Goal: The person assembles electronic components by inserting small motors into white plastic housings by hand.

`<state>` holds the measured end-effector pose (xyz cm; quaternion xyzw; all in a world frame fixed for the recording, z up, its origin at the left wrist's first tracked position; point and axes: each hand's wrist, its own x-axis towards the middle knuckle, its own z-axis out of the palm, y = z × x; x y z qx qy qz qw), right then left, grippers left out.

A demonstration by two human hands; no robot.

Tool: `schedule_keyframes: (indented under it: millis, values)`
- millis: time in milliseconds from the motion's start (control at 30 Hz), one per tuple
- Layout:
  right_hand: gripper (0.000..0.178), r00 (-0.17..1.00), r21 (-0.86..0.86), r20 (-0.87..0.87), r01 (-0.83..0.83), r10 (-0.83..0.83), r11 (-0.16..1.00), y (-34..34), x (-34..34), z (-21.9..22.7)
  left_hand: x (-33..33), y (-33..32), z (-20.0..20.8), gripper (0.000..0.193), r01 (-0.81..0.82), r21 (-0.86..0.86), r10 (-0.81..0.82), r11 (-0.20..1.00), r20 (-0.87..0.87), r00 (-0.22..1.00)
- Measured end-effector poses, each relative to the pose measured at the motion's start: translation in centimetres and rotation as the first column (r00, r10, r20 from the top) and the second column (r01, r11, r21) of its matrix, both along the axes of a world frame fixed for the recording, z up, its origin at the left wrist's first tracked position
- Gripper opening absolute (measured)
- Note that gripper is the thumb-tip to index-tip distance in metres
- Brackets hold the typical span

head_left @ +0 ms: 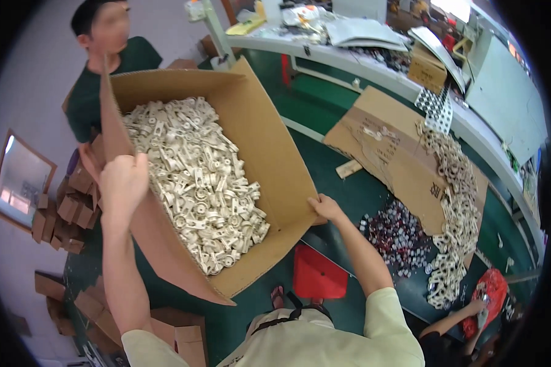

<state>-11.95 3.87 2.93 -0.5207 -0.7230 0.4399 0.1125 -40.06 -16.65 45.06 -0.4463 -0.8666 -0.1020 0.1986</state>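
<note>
A large open cardboard box [281, 177] is tilted in front of me, with a heap of small white plastic parts [196, 183] inside. My left hand [123, 183] is closed over the box's left wall at its top edge. At the near right corner, my right hand [327, 208] grips the cardboard edge, its fingers partly hidden by the wall. Across the box stands another person [86, 110] in a dark green shirt, whose arm reaches down beside the far left side; that person's hand is mostly hidden.
To the right, a dark table [330, 165] bears a flattened cardboard sheet [404, 153], a long pile of beige parts [456, 214] and small dark pieces [398, 238]. A red stool [318, 272] stands below. Another person's hand [474, 307] touches a red bag [490, 293]. Cardboard boxes [79, 208] lie left.
</note>
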Motion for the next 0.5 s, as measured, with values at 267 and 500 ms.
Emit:
schedule_keyframes:
  millis: [267,500]
  values:
    - [0.046,0.964,0.055,0.064,0.254,-0.257,0.966,-2.8,0.5,-3.4,-3.1,-1.4,-1.7,0.052,0.168,0.231,-0.280,0.958,0.641,0.714]
    - [0.045,0.947,-0.112,0.055,0.322,-0.318,0.940,-5.8,0.0,-5.4,-25.2,-22.5,-19.8,0.078,-0.285,-0.116,0.292,0.952,0.628,0.722]
